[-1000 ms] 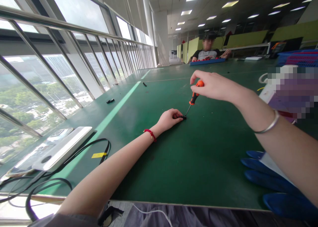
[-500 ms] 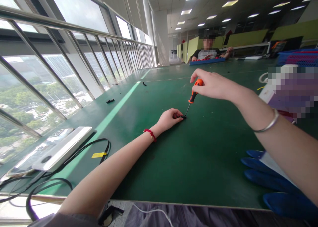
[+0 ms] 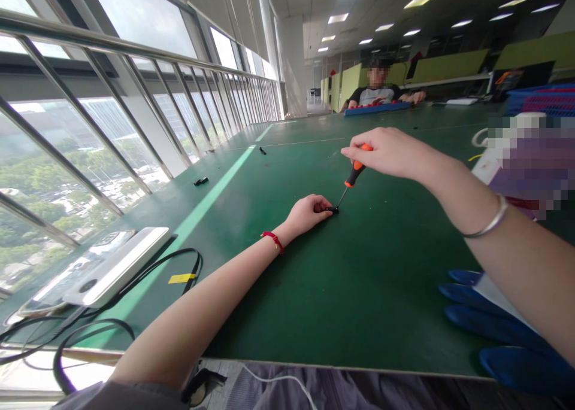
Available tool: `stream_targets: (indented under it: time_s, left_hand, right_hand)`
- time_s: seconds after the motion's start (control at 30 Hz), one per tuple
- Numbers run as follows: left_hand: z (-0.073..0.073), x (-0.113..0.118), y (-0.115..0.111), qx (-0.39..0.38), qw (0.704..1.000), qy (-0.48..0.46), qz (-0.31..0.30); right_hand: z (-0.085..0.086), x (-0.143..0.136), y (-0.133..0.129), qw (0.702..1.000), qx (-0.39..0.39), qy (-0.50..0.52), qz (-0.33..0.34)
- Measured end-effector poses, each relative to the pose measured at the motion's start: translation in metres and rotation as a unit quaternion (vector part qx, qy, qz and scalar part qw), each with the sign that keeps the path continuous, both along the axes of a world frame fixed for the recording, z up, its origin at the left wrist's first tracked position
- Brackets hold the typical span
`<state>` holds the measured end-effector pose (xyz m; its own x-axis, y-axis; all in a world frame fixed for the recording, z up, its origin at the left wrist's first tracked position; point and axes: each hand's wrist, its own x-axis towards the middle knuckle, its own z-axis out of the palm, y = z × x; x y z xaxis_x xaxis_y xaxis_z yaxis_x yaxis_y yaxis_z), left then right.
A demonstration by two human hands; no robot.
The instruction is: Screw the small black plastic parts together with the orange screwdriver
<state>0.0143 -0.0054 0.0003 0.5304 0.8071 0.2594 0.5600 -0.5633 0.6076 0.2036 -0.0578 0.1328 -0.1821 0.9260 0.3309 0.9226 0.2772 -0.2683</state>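
Note:
My right hand [image 3: 381, 149] grips the orange-and-black handle of a screwdriver [image 3: 354, 172]. The shaft slants down to the left, and its tip meets the end of a small black part [image 3: 333, 209]. My left hand [image 3: 308, 213] rests low on the green table, pinching that part between thumb and fingers. Most of the part is hidden by the fingers, so its kind cannot be made out.
Two small black pieces [image 3: 201, 181] lie farther left on the table [image 3: 314, 302]. A white power bank [image 3: 119, 266] with black cables is at the left edge. Blue gloves [image 3: 489, 314] lie under my right forearm. Across the table sits a person [image 3: 377, 93] behind a blue tray [image 3: 375, 108].
My right hand has turned about the screwdriver handle, and its fingers have closed more over the top. The tip stays at the black part. My left hand holds nearly still.

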Motion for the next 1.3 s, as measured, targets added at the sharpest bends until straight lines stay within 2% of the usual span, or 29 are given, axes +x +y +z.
stream_targets:
  time_s: [0.17,0.37,0.53,0.73,0.9,1.1,1.3]
  left_hand:
    - [-0.0005,0.0004,0.0004,0.006,1.000,0.002,0.004]
    - [-0.0016,0.0004,0.0010,0.008,1.000,-0.002,0.000]
    - [-0.0019,0.0000,0.0014,0.003,1.000,0.003,0.003]
    - [-0.0016,-0.0003,0.0014,0.009,1.000,0.001,-0.002]
    - [-0.0003,0.0004,-0.0002,0.004,1.000,0.004,0.004]
    - [-0.0009,-0.0001,0.0003,0.008,1.000,0.002,-0.003]
    - [-0.0004,0.0004,-0.0001,0.006,1.000,0.007,0.005]
  right_hand:
    - [0.0000,-0.0005,0.0011,0.999,0.033,0.003,0.003]
    - [0.0002,-0.0004,0.0007,1.000,0.002,0.000,0.000]
    - [-0.0007,0.0003,0.0018,0.999,0.037,0.012,-0.004]
    - [-0.0004,0.0007,0.0022,1.000,0.000,0.007,0.006]
    - [-0.0008,0.0004,0.0016,0.999,0.038,0.011,-0.001]
    - [0.0001,-0.0004,0.0012,1.000,-0.011,0.014,0.017]
    - [-0.0008,-0.0001,0.0017,0.999,0.033,0.001,0.006]
